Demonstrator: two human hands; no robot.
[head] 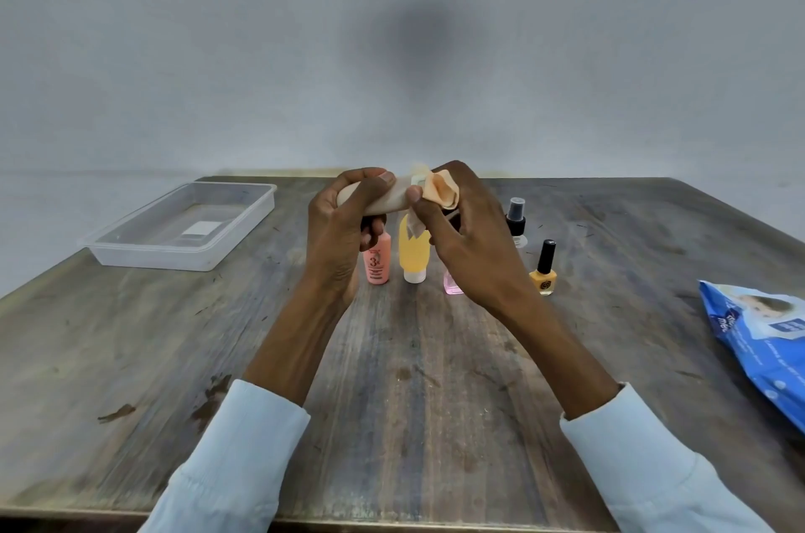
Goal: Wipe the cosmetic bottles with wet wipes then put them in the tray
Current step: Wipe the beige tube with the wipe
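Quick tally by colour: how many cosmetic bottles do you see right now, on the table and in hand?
Beige, held in both hands: 1
Pink-orange: 1
Yellow: 1
Pink, mostly hidden: 1
Clear spray, black top: 1
Orange nail polish: 1
Total: 6

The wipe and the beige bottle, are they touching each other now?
Touching. The head view shows the wipe, pinched by the right hand, pressed around one end of the beige bottle that the left hand grips.
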